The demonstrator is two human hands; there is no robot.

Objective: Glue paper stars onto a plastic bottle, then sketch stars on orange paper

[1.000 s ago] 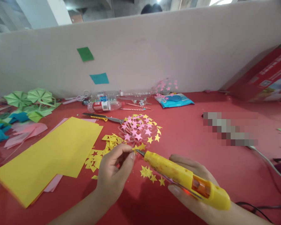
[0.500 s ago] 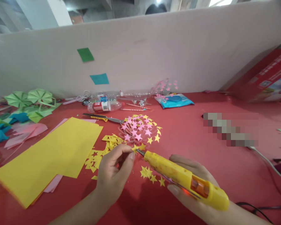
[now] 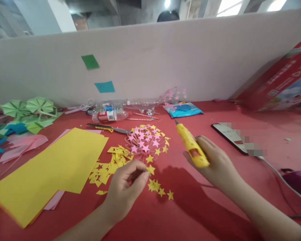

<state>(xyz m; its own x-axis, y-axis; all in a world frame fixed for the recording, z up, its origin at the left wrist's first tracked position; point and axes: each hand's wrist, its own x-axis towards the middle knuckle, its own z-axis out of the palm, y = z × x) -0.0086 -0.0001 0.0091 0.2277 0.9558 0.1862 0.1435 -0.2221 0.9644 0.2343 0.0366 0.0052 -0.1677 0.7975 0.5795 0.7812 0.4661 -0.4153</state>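
My left hand (image 3: 126, 187) pinches a yellow paper star (image 3: 151, 169) by one point between thumb and fingertips. My right hand (image 3: 213, 155) is wrapped round a yellow glue gun (image 3: 192, 144), its nozzle pointing up and away, over the table right of the star-covered piece. That piece, a clear plastic bottle part cut into strips (image 3: 144, 140), carries pink stars in its middle and yellow stars along its right rim. Several loose yellow stars (image 3: 154, 185) lie just right of my left hand. Yellow paper scraps (image 3: 102, 170) with star-shaped holes are to its left.
Yellow paper sheets (image 3: 50, 177) cover the left. Scissors (image 3: 110, 128), plastic bottles (image 3: 109, 115) and a blue wipes pack (image 3: 184, 109) lie farther back, before a white partition (image 3: 145, 57). At right are a phone (image 3: 230, 137) with a white cable and a red box (image 3: 286, 80).
My right hand has swung the glue gun up and away from the star, with the nozzle now pointing away. My left hand has shifted slightly right and down, still holding the star.
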